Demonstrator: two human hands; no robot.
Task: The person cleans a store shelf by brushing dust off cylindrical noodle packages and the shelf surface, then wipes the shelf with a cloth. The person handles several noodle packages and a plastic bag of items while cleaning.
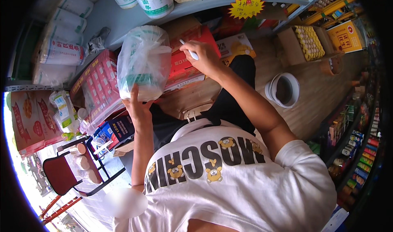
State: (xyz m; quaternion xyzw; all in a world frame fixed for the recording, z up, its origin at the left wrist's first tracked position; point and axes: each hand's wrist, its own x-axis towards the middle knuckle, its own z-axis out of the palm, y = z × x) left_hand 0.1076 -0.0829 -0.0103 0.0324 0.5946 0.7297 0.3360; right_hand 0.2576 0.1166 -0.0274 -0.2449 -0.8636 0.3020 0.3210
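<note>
so, nearest to me is my own white printed shirt (229, 178) and my dark trousers (237, 88), and from there my two arms reach up toward the shelving. my left hand (137, 107) is spread flat under and against the base of a clear plastic bag (143, 64) with a pale, green-printed package inside, fingers up along its side, propping it rather than pinching it; the bag stands upright, leaning on the red cartons (186, 64) stacked just behind it. my right hand (204, 55) is closed around a white pen (189, 51), its tip down on the top red carton, just beside the bag. as i judge it, the bag is already lifted and steadied, and the marking on the carton is under way, though i cannot tell how much is written because my hand covers the spot. what seems left is finishing the mark and setting the bag down somewhere. farther off, a white bucket (282, 90) sits on the wooden floor (315, 92), a tray of eggs (310, 42) beyond it, and pale sacks (61, 47) lie on the grey shelf (118, 19) at the back.
</note>
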